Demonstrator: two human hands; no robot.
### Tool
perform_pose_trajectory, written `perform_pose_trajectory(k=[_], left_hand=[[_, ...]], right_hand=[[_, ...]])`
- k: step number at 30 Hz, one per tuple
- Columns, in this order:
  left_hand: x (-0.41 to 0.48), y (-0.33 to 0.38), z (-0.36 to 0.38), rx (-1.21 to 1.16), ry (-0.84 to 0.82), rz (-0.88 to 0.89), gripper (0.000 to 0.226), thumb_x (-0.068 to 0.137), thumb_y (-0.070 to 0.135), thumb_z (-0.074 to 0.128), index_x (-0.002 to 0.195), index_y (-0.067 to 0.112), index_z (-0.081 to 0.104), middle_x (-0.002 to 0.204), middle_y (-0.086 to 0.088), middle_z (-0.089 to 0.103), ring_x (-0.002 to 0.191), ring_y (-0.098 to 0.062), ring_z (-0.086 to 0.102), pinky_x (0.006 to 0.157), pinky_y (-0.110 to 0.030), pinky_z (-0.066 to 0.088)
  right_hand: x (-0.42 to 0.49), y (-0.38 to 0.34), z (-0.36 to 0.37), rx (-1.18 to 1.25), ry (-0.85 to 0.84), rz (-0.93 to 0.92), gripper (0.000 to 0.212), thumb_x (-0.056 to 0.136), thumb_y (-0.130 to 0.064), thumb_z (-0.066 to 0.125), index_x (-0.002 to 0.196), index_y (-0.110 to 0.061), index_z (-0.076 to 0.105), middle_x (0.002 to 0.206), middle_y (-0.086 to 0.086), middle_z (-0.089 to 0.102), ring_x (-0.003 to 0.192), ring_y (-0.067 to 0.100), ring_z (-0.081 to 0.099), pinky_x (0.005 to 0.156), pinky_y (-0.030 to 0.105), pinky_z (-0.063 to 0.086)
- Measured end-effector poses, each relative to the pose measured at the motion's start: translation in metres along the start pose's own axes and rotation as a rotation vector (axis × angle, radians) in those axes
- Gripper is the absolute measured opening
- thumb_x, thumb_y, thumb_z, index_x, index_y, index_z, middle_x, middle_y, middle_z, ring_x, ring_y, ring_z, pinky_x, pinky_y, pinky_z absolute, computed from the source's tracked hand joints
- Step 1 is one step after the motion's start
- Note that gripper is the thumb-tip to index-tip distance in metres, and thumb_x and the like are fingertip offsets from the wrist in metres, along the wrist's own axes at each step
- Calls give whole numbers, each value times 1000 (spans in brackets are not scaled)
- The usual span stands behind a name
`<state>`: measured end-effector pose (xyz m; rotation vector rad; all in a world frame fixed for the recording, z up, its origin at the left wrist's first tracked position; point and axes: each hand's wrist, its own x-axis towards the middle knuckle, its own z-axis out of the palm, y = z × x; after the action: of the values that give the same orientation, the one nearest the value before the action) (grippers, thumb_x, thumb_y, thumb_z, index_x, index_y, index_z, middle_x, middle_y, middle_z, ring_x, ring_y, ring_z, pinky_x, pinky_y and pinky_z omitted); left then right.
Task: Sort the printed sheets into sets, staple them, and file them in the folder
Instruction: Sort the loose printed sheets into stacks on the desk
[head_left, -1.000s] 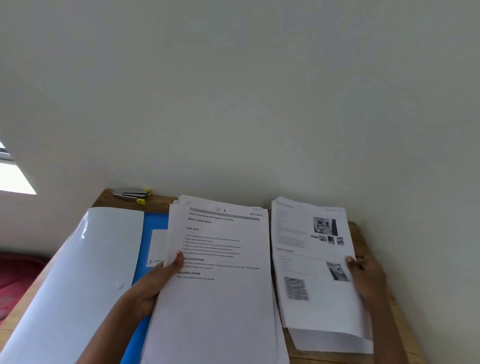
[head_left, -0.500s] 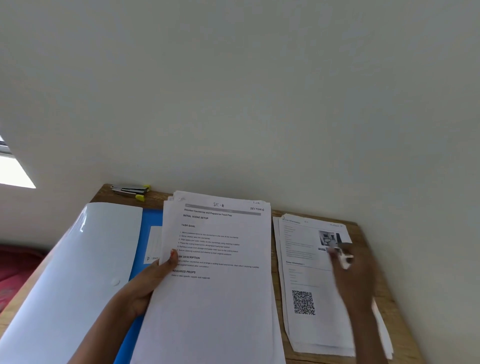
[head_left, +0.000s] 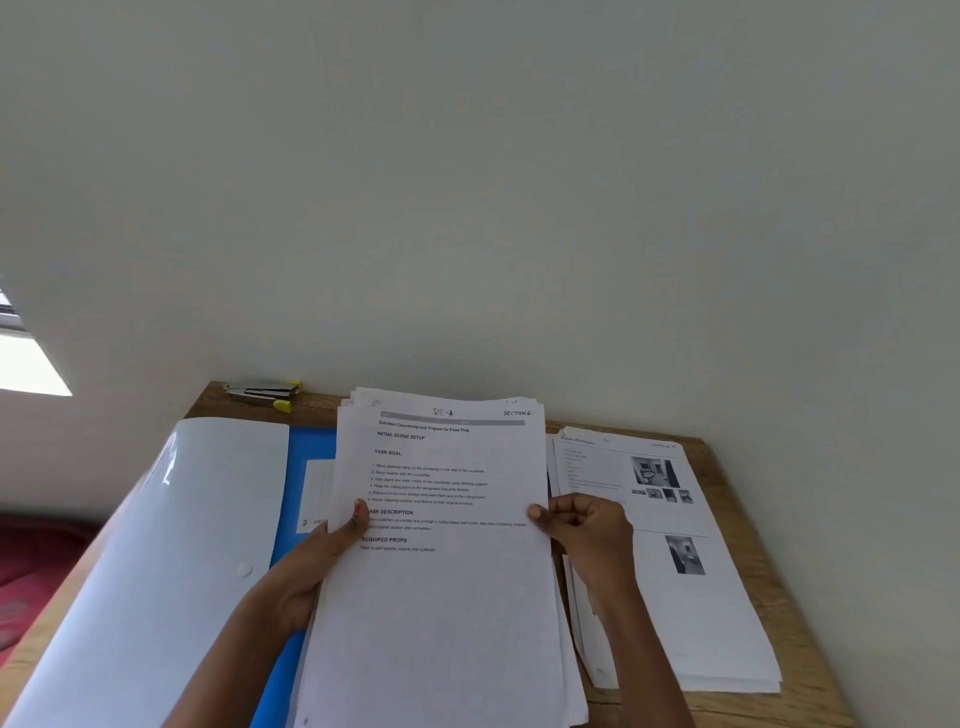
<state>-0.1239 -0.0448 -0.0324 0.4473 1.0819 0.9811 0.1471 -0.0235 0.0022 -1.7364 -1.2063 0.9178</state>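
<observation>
Right hand (head_left: 587, 535) left the side pile (head_left: 701, 613), now pinches the stack of sheets (head_left: 441, 597) at its right edge. Left hand (head_left: 311, 561) grips the left edge, fingers curled under. Stack is held over the open blue folder (head_left: 306, 447) on the bench (head_left: 737, 709); stapler (head_left: 262, 393) back-left.

Place: a desk for paperwork, in a home or a small office; which one is unclear.
Furniture: small wooden desk (head_left: 753, 709) against a plain white wall (head_left: 467, 208).
Paperwork: printed sheets (head_left: 441, 597), open blue folder (head_left: 311, 441), stapler (head_left: 262, 395).
Left side: bright window (head_left: 26, 364), red fabric (head_left: 31, 561).
</observation>
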Motion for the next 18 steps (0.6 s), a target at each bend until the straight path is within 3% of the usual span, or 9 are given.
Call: perform_pose_trajectory(k=[7, 11, 14, 18], left_hand=[[-16, 19, -7, -35, -77, 2, 85, 53, 53, 82, 126, 16, 56, 110, -22, 69, 89, -41, 70, 65, -52, 60], [-29, 34, -25, -11, -152, -7, 113, 30, 50, 95, 130, 16, 55, 123, -23, 64, 107, -44, 63, 84, -59, 54], [-43, 44, -38, -27, -146, 21, 112, 22, 46, 97, 122, 13, 60, 118, -22, 67, 97, -39, 69, 82, -55, 56], [-56, 51, -72, -103, -76, 23, 119, 16, 36, 99, 124, 6, 60, 110, -21, 69, 85, -34, 72, 72, -50, 60]], right_hand=[[1, -20, -3, 168, -83, 19, 9, 75, -13, 79, 73, -7, 74, 79, 10, 74, 84, 28, 70, 87, 45, 56], [-4, -30, 10, 218, -145, 8, 8, 78, -11, 77, 72, -9, 73, 81, 8, 75, 88, 27, 70, 87, 38, 55], [-5, -30, 26, 222, -170, 21, 16, 81, -14, 75, 77, 1, 69, 86, 12, 74, 90, 28, 69, 81, 33, 55], [2, -17, 40, 240, -84, 74, 15, 82, -13, 74, 74, -2, 66, 89, 17, 72, 90, 33, 67, 87, 45, 54]])
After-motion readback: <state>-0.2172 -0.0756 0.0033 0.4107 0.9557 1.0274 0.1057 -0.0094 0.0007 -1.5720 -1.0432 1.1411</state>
